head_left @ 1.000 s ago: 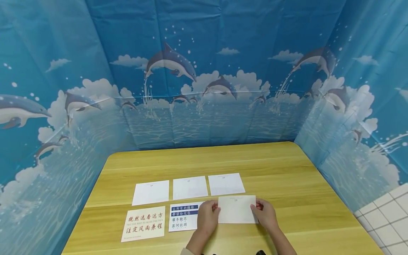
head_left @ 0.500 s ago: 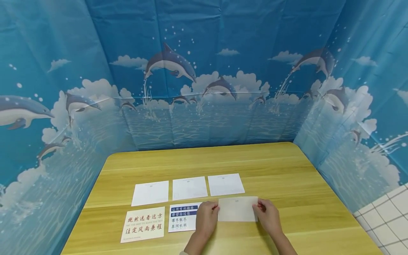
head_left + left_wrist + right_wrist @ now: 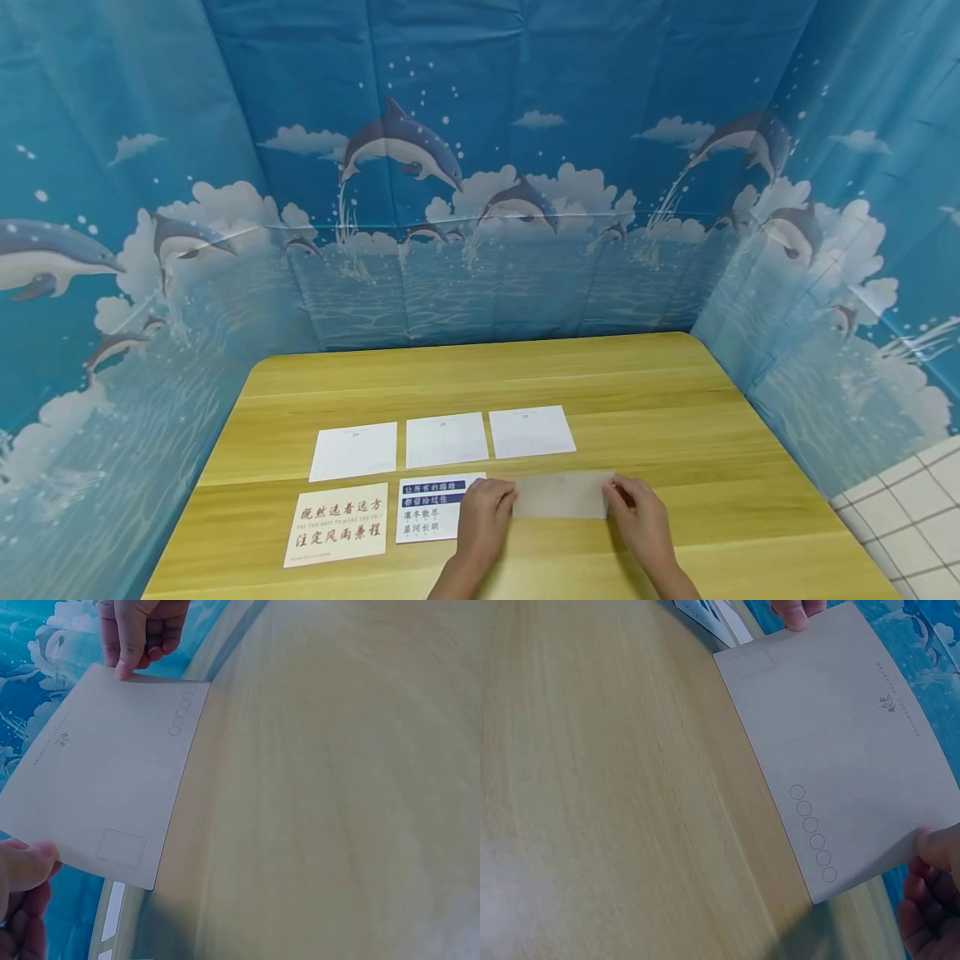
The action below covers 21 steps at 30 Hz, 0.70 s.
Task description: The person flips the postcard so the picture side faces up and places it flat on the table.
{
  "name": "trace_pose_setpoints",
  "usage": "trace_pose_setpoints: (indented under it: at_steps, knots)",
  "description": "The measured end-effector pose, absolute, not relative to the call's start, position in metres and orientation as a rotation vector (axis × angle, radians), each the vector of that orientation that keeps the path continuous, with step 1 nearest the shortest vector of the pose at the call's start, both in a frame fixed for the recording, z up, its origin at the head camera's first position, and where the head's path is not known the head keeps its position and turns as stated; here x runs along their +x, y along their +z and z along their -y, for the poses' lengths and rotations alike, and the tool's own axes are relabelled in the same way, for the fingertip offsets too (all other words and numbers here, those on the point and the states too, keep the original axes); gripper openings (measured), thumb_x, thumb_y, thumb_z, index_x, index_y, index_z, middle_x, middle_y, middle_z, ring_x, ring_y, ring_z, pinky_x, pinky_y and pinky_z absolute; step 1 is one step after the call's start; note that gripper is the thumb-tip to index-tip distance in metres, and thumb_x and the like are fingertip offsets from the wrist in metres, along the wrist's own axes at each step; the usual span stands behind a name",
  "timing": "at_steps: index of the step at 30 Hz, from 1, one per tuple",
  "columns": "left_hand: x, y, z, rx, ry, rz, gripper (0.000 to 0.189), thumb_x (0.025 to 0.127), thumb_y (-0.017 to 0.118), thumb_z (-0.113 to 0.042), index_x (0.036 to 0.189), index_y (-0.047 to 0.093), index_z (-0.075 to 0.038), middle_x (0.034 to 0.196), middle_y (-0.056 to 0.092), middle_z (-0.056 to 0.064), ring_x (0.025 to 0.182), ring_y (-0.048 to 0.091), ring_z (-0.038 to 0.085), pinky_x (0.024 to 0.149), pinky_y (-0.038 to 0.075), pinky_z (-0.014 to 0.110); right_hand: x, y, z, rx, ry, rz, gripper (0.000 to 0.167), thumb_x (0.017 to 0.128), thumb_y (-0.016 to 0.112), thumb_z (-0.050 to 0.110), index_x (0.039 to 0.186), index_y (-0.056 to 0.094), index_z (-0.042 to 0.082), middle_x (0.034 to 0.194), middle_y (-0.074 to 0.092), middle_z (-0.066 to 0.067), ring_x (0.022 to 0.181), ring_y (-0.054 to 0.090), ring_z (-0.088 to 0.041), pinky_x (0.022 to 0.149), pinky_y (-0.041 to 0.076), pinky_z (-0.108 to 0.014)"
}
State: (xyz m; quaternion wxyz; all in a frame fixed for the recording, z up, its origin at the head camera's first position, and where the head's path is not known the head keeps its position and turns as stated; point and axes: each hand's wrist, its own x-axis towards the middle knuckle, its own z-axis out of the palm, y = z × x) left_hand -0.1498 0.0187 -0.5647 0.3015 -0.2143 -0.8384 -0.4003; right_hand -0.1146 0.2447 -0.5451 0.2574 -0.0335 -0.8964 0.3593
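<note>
Both hands hold one cream postcard [image 3: 559, 496] by its two short ends, over the table's right front part. The left hand [image 3: 483, 518] pinches its left end between thumb and fingers; the right hand [image 3: 641, 521] pinches the other end. In the head view the card is tilted and looks foreshortened. Its printed back faces the wrist cameras: the left wrist view shows the postcard [image 3: 112, 776] with a stamp box and a row of small circles. A blue-and-white lettered card [image 3: 438, 508] lies right beside the left hand, its right edge partly covered.
Three white cards lie in a row behind: a left one [image 3: 353, 452], a middle one [image 3: 447, 440] and a right one [image 3: 532, 432]. A cream card with red lettering [image 3: 336, 525] lies at front left. The wooden table [image 3: 660, 400] meets a blue dolphin curtain [image 3: 480, 292].
The held postcard has tipped, so its visible face has become narrower and darker in the head view. The right hand has shifted slightly right. The cards on the table stay in place.
</note>
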Motion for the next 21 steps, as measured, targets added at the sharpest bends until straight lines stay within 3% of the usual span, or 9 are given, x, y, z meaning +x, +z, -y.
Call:
trace_pose_setpoints:
  at_steps: [13, 21]
  knots:
    - [-0.143, -0.565, -0.015, -0.603, -1.106, 2.189, 0.013, 0.065, 0.077, 0.000, 0.074, 0.071, -0.008, 0.076, 0.067, -0.004, 0.068, 0.058, 0.008, 0.066, 0.044, 0.016, -0.107, -0.544, -0.249, -0.165, 1.168, 2.483, 0.015, 0.083, 0.065, 0.002, 0.096, 0.068, -0.006, 0.084, 0.067, -0.010, 0.070, 0.057, -0.006, 0.058, 0.049, -0.022]
    - [-0.135, -0.563, -0.012, -0.636, -1.137, 2.216, 0.012, 0.068, 0.076, -0.002, 0.075, 0.071, -0.010, 0.076, 0.066, -0.006, 0.069, 0.057, 0.007, 0.066, 0.042, 0.013, -0.101, -0.541, -0.250, -0.135, 1.315, 2.448, 0.014, 0.082, 0.064, -0.002, 0.094, 0.067, -0.008, 0.084, 0.067, -0.014, 0.071, 0.061, -0.005, 0.060, 0.050, -0.019]
